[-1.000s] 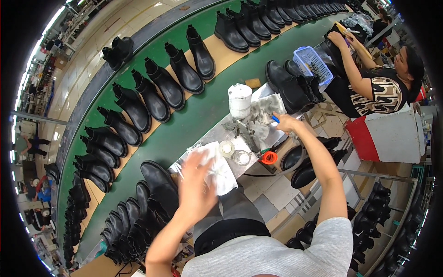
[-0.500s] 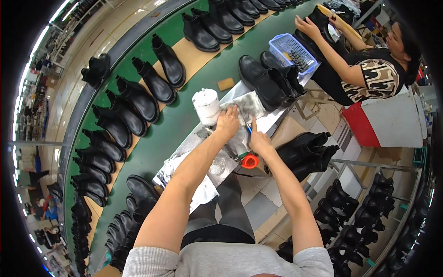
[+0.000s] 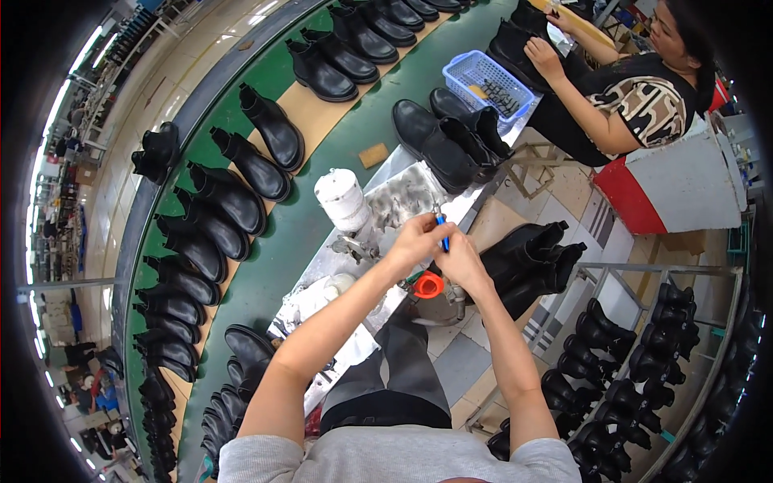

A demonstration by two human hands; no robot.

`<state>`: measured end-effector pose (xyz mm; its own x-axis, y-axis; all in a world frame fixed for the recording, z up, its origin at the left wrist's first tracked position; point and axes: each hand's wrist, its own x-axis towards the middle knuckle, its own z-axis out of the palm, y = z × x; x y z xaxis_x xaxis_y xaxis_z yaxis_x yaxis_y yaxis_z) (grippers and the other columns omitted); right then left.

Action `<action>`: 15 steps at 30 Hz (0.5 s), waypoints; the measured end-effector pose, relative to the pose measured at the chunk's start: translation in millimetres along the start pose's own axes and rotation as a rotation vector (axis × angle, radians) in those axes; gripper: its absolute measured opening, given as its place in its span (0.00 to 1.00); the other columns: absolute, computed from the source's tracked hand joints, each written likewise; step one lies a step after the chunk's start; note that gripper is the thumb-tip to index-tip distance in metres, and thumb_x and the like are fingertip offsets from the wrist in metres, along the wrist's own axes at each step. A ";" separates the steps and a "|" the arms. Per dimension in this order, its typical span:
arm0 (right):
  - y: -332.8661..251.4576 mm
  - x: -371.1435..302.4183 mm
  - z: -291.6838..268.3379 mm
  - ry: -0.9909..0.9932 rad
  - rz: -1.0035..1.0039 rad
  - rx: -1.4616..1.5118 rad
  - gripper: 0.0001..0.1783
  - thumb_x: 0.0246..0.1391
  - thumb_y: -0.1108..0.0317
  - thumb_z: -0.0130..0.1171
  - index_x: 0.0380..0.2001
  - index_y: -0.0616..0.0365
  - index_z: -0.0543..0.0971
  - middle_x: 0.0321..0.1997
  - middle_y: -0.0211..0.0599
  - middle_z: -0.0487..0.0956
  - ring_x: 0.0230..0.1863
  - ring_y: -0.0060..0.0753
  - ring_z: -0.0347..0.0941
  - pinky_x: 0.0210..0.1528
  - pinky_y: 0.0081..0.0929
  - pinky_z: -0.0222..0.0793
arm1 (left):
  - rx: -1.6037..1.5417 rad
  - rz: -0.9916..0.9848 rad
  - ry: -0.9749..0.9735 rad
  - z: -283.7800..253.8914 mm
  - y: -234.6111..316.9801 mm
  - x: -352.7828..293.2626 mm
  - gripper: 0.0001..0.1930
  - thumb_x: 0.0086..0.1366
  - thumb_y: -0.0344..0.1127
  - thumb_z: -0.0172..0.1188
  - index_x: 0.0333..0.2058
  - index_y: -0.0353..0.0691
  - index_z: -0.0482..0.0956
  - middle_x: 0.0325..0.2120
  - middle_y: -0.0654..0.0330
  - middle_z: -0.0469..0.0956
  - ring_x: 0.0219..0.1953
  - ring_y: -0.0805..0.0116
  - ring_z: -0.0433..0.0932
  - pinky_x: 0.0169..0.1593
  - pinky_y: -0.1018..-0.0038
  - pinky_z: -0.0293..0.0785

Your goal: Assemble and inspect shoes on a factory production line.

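Observation:
My left hand and my right hand meet over the near edge of the metal-covered work strip. Between their fingers stands a slim blue-handled tool with a thin tip pointing away from me; its exact kind is too small to make out. Fingers of both hands are closed about it. Just beyond lies a smudged pale sheet. A white paint-coated container stands left of that sheet. Below my hands sits a red funnel-shaped cup.
Black ankle boots stand beyond the sheet, beside a blue basket of small parts. More boots line the green table on the left. A pair is at my right, near a loaded rack. A co-worker handles a boot.
My left hand has lifted off the smudged sheet and come to my right hand at the blue-handled tool. The tool now stands more upright. The view has shifted slightly.

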<state>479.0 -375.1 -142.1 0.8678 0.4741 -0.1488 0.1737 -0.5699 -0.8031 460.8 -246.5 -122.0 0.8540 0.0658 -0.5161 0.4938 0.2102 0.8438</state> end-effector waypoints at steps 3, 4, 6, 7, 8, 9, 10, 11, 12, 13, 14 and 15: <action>-0.6 9.1 10.0 -0.003 0.056 -0.124 0.20 0.49 0.66 0.55 0.38 0.72 0.65 0.25 0.65 0.74 0.32 0.66 0.71 0.34 0.50 0.67 | 0.419 0.120 0.047 -18.9 -21.3 15.4 0.24 0.57 0.34 0.53 0.50 0.24 0.66 0.48 0.37 0.69 0.55 0.45 0.64 0.59 0.65 0.58; -4.2 15.6 11.9 0.002 0.092 -0.145 0.21 0.52 0.64 0.54 0.38 0.73 0.63 0.26 0.67 0.74 0.33 0.67 0.71 0.36 0.52 0.66 | 0.763 0.314 0.120 -29.4 -27.2 22.7 0.24 0.56 0.34 0.53 0.50 0.25 0.66 0.50 0.37 0.67 0.56 0.44 0.63 0.59 0.63 0.58; 5.8 33.7 21.9 -0.041 0.134 -0.206 0.22 0.52 0.62 0.53 0.38 0.73 0.63 0.27 0.68 0.74 0.34 0.68 0.71 0.37 0.52 0.66 | 1.266 0.420 0.159 -39.4 -34.0 40.1 0.27 0.55 0.34 0.53 0.53 0.29 0.63 0.58 0.40 0.58 0.60 0.45 0.57 0.60 0.59 0.57; 13.7 43.0 26.6 -0.081 0.180 -0.266 0.23 0.53 0.60 0.53 0.38 0.73 0.64 0.28 0.68 0.74 0.34 0.68 0.71 0.38 0.52 0.67 | 1.262 0.423 0.160 -41.6 -35.6 48.9 0.27 0.55 0.34 0.53 0.53 0.29 0.63 0.58 0.40 0.58 0.60 0.45 0.57 0.60 0.59 0.57; 19.8 53.5 35.1 -0.121 0.201 -0.327 0.24 0.54 0.58 0.52 0.39 0.74 0.65 0.31 0.67 0.75 0.38 0.66 0.72 0.42 0.51 0.67 | 1.324 0.382 0.160 -48.2 -41.2 60.2 0.29 0.55 0.35 0.54 0.55 0.31 0.62 0.59 0.43 0.55 0.60 0.46 0.57 0.59 0.58 0.58; 25.5 62.1 41.0 -0.121 0.197 -0.329 0.24 0.54 0.58 0.52 0.39 0.74 0.65 0.31 0.67 0.75 0.38 0.66 0.72 0.42 0.51 0.67 | 1.385 0.343 0.159 -53.5 -46.8 71.1 0.30 0.55 0.36 0.55 0.56 0.33 0.60 0.61 0.46 0.52 0.60 0.47 0.57 0.58 0.57 0.59; 31.2 70.1 46.8 -0.192 0.252 -0.359 0.22 0.53 0.63 0.49 0.41 0.75 0.65 0.35 0.68 0.74 0.41 0.64 0.72 0.45 0.49 0.67 | 1.494 0.310 0.147 -61.9 -52.5 80.3 0.34 0.54 0.39 0.58 0.59 0.39 0.58 0.63 0.51 0.48 0.58 0.53 0.59 0.54 0.59 0.62; 37.4 72.2 49.6 -0.266 0.321 -0.390 0.20 0.52 0.67 0.47 0.43 0.76 0.65 0.39 0.68 0.74 0.45 0.63 0.71 0.49 0.47 0.66 | 1.487 0.308 0.136 -59.8 -53.4 81.8 0.34 0.54 0.39 0.58 0.59 0.39 0.58 0.63 0.51 0.48 0.58 0.53 0.59 0.54 0.59 0.62; 43.5 72.8 52.7 -0.254 0.381 -0.392 0.20 0.50 0.71 0.45 0.43 0.76 0.66 0.42 0.67 0.73 0.47 0.60 0.71 0.51 0.45 0.66 | 1.563 0.328 0.151 -57.2 -54.3 83.3 0.35 0.53 0.41 0.59 0.60 0.42 0.57 0.63 0.52 0.48 0.57 0.55 0.60 0.52 0.60 0.63; 51.0 72.2 52.5 -0.256 0.393 -0.396 0.20 0.50 0.71 0.45 0.43 0.76 0.66 0.42 0.67 0.73 0.47 0.60 0.71 0.51 0.45 0.66 | 1.638 0.349 0.165 -54.5 -55.0 84.9 0.37 0.53 0.43 0.60 0.60 0.45 0.57 0.63 0.54 0.49 0.55 0.57 0.61 0.50 0.61 0.64; 48.3 70.2 53.4 -0.247 0.406 -0.385 0.20 0.51 0.70 0.45 0.44 0.76 0.65 0.43 0.67 0.73 0.48 0.60 0.71 0.51 0.44 0.66 | 1.648 0.354 0.174 -58.9 -53.8 87.5 0.38 0.52 0.45 0.60 0.61 0.47 0.55 0.64 0.55 0.48 0.55 0.59 0.60 0.49 0.60 0.64; 42.6 67.2 51.3 -0.238 0.418 -0.375 0.21 0.51 0.69 0.46 0.45 0.76 0.65 0.44 0.67 0.73 0.48 0.60 0.71 0.52 0.43 0.66 | 1.648 0.343 0.173 -61.0 -55.3 86.2 0.38 0.52 0.45 0.60 0.61 0.47 0.55 0.64 0.55 0.48 0.55 0.59 0.60 0.49 0.60 0.64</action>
<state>520.9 -333.1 -215.9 0.7775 0.2712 -0.5674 0.0303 -0.9174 -0.3969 497.1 -192.9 -222.1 0.9786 0.0108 -0.2053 0.0319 -0.9945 0.0998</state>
